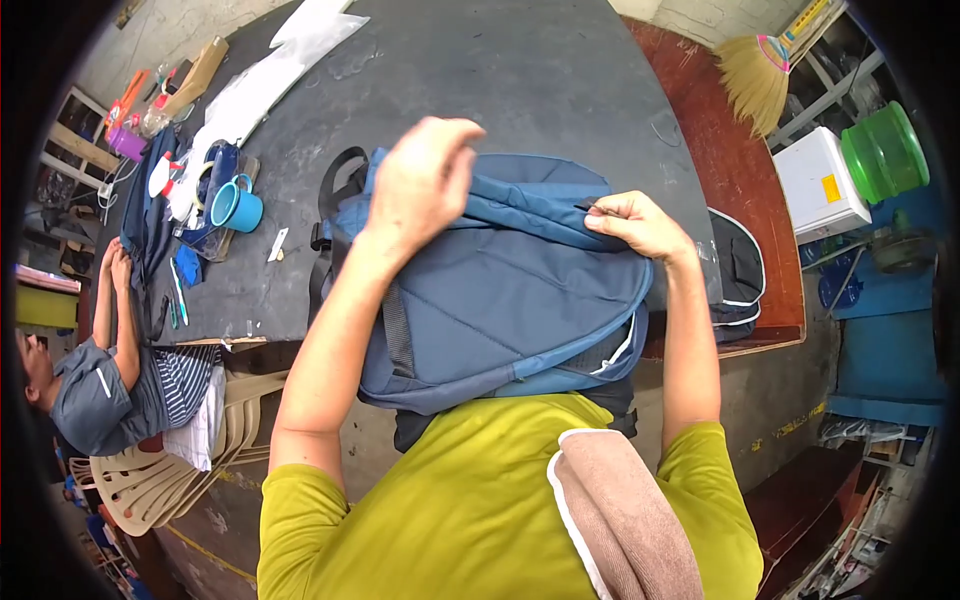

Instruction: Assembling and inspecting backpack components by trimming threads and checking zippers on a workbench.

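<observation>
A blue and navy backpack (pixel 480 300) lies on its side across the table edge, against my front. My right hand (pixel 640 228) is closed in a pinch at its far right, thumb and fingers on a small dark zipper pull (pixel 588 207) along the lighter blue seam. Above the backpack's upper left part hovers my left hand (pixel 420 185), slightly blurred. Its forefinger and thumb are apart with nothing seen between them; the other fingers are partly hidden. Black webbing straps (pixel 345 175) stick out on the backpack's left side.
A black table (pixel 480 80) spreads ahead. On its left are a blue mug (pixel 236 208), a spray bottle (pixel 163 178) and white plastic sheeting (pixel 250 100). A person (pixel 120 390) works at the left edge. Another bag (pixel 735 270) rests on a reddish bench at right.
</observation>
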`<state>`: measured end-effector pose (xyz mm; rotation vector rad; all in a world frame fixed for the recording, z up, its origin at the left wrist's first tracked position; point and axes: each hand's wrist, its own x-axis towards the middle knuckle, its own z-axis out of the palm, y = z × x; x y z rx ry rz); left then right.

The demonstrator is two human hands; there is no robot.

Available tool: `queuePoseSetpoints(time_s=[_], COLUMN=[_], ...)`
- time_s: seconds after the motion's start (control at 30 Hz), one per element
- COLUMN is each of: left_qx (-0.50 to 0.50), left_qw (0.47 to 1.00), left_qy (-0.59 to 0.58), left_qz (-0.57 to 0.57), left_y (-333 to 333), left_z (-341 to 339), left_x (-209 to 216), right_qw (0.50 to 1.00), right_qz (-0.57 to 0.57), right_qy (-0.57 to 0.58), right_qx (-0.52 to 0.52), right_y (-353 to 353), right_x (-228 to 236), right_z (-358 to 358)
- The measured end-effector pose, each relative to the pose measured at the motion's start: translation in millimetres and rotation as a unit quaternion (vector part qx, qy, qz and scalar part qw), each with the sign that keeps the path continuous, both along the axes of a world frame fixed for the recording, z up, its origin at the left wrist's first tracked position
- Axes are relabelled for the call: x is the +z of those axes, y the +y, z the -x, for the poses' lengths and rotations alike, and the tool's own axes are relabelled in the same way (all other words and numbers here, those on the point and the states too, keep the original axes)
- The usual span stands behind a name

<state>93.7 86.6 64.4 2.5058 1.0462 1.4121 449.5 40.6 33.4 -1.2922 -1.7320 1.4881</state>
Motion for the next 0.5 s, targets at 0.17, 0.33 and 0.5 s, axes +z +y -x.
queuePoseSetpoints(time_s=[0.17,0.33,0.5], left_qx=[-0.133,-0.158,-0.125], left_qw=[0.974,0.977,0.951], left_qy=[0.086,0.133,0.27], left_qz=[0.16,0.055,-0.082], left_y=[-2,-1,-6], left_z=[-18,-25,-48], left_x=[-23,-18,-20], right_qw=[0.998,0.997,0.996], right_qz=[0.055,0.067,0.084], right_qy=[-0.003,-0.033,-0.028], right_qx=[-0.011,-0.019,-0.025], right_y=[12,18,20], right_x=[-6,-6,-5], right_z=[-4,-3,0])
